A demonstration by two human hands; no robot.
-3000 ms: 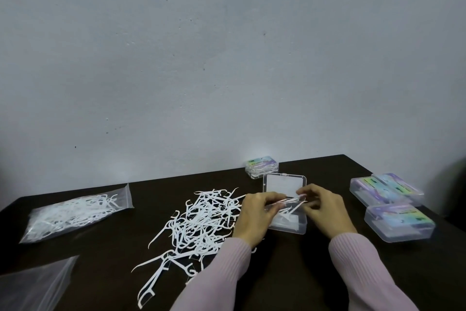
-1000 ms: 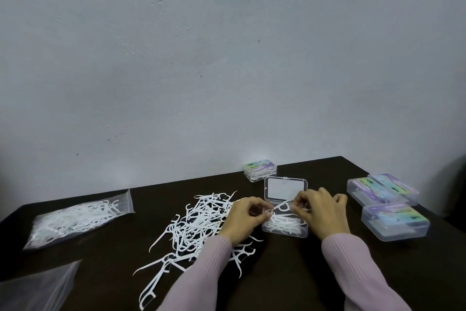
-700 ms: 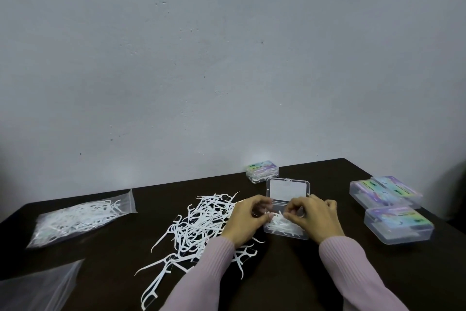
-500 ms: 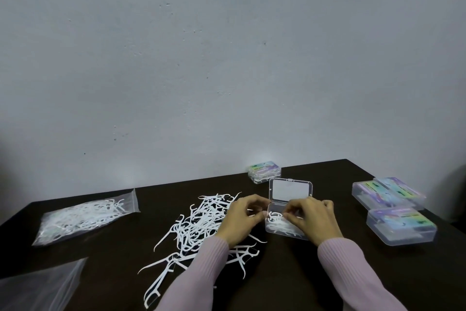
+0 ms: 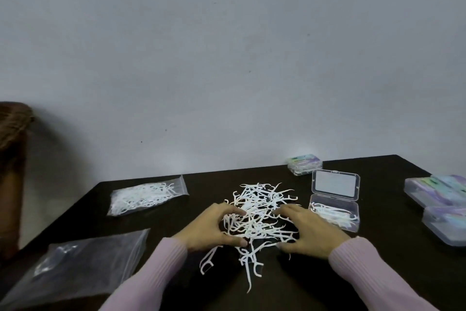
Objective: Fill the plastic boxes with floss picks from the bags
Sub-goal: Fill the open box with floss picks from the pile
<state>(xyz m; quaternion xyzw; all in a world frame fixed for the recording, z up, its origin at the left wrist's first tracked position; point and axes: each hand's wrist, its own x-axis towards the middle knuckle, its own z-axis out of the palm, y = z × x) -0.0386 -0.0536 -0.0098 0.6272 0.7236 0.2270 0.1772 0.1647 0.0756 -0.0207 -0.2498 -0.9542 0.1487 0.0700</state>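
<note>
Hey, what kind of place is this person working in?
Probably a plain home or small packing desk: a dark table against a bare wall, a loose pile of floss picks, and closed labelled boxes.

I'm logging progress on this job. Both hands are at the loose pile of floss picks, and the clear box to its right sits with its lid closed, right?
Not quite. The clear box is open: its lid stands raised behind a base holding some picks, as the head view shows. The rest holds: left hand and right hand flank the loose pile.
</note>
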